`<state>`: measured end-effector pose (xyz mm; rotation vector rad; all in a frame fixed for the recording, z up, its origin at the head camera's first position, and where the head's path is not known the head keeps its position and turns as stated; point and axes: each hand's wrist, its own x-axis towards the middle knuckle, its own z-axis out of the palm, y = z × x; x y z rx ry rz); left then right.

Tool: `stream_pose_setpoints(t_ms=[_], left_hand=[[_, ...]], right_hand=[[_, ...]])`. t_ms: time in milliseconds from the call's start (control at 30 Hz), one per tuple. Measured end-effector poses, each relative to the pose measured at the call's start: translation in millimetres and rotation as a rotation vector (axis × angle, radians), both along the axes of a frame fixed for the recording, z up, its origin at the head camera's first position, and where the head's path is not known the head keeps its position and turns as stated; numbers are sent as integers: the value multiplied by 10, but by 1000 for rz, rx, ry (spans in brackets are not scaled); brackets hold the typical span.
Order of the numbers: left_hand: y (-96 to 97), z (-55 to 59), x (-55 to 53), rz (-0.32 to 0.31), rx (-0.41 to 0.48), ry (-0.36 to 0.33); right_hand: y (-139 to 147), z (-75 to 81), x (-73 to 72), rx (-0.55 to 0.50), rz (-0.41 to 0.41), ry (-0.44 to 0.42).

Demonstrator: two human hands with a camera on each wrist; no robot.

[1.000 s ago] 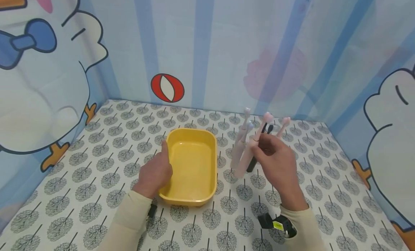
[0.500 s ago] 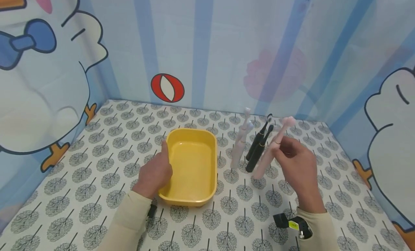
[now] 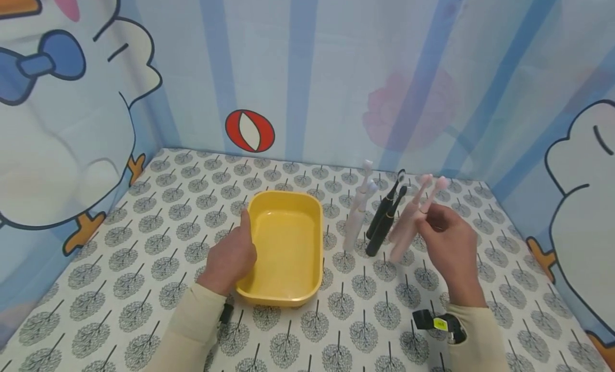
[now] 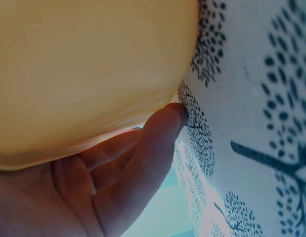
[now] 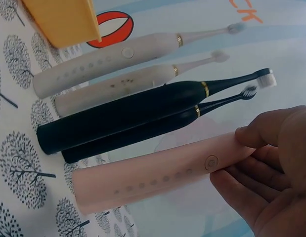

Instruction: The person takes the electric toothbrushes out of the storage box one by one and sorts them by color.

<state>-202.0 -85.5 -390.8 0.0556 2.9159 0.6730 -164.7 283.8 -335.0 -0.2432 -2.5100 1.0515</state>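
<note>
My left hand (image 3: 229,260) grips the left side of a yellow plastic basin (image 3: 288,254), its thumb along the rim. Curled fingers (image 4: 143,163) lie against the basin's outer wall in the left wrist view. On the right, my right hand (image 3: 449,241) pinches a pink electric toothbrush (image 3: 405,239) just below its neck. This toothbrush is upright, its base at the tablecloth, close in front of another pink toothbrush (image 3: 401,221). Left of that pair stand two black electric toothbrushes (image 3: 379,237), one behind the other. Two whitish electric toothbrushes (image 3: 354,230) stand further left.
A white tablecloth (image 3: 336,329) printed with grey trees covers the table. Behind it hangs a blue striped curtain (image 3: 326,68) with cartoon ducks. The basin stands just left of the toothbrushes, with nothing inside.
My right hand has moved right with the pink toothbrush, from before the whitish pair to the other pink one. The black pair now shows fully. The left hand and basin stay put.
</note>
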Motion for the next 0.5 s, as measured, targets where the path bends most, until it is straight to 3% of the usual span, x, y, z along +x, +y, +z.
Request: stream_pose_setpoints(t_ms=[500], left_hand=[[-3,4,8,-10,-8,22]], right_hand=[[36,-234,-124,41,-5,14]])
